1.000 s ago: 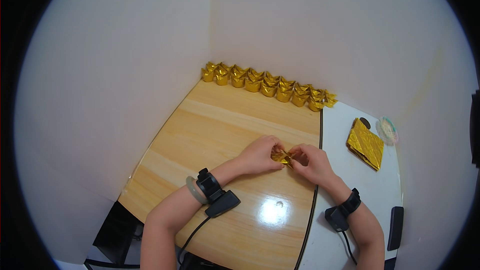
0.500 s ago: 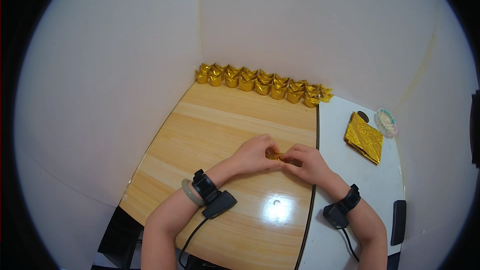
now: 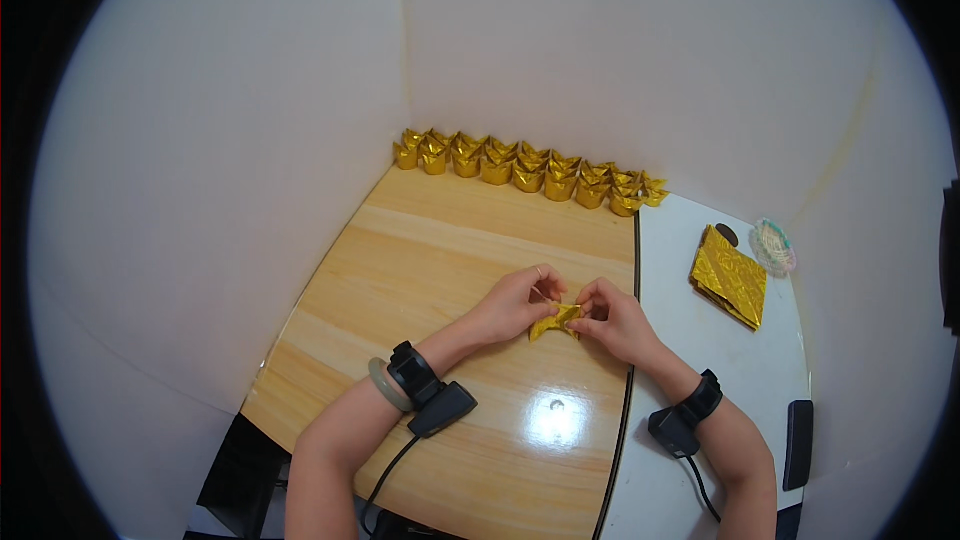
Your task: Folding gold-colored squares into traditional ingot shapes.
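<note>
Foil (image 3: 556, 321), gold and creased, sits between the two hands over the right part of the wooden table (image 3: 420, 260); whether it touches the wood beneath cannot be told. The left hand (image 3: 517, 306) pinches its left side between thumb and fingers, and the right hand (image 3: 618, 326) pinches its right side, so both grips are closed on it. Such thin material could probably tear if the hands pulled apart unevenly, or crumple if a thumb pressed too hard on a fold. It might also spring askew should one side slip loose.

Just right of the foil runs a dark seam (image 3: 637, 250); the right forearm reaches across it from a white surface (image 3: 665, 340), where a dropped piece could land. A cable (image 3: 385, 475) hangs from the left wrist device (image 3: 415, 375) toward the near edge and might snag there. Left and far of the hands, wide bare wood leaves room to move, up to a row of folded gold pieces (image 3: 530, 173) by the far wall; a careless sweep could topple them. Farther right lies a gold sheet stack (image 3: 730, 278), well apart.
</note>
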{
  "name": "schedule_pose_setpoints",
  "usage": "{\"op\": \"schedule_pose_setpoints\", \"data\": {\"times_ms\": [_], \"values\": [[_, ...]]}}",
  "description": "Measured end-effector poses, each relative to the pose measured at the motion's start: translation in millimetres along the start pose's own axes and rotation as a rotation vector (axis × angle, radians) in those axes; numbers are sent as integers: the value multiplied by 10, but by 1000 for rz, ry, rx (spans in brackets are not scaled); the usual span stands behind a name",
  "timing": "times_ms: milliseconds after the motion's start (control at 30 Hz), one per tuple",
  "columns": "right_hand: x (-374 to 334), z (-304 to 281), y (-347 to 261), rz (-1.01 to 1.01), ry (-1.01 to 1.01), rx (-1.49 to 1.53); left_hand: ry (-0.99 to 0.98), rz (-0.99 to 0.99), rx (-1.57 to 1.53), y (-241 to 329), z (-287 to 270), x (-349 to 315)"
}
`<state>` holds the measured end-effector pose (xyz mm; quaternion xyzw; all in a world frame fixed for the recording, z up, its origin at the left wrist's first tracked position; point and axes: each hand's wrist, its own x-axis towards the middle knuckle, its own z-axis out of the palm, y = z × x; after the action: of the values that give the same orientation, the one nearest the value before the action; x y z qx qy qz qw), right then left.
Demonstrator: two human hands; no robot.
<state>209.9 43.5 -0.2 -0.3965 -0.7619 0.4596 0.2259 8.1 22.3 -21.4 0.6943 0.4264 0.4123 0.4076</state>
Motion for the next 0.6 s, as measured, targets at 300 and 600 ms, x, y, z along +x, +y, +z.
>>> {"op": "schedule_pose_setpoints", "data": {"times_ms": [300, 600], "values": [[36, -16, 80, -18, 15, 387, -117, -241, -385, 113, 21, 27], [-5, -43, 12, 39, 64, 414, -146, -209, -336, 142, 44, 19]]}}
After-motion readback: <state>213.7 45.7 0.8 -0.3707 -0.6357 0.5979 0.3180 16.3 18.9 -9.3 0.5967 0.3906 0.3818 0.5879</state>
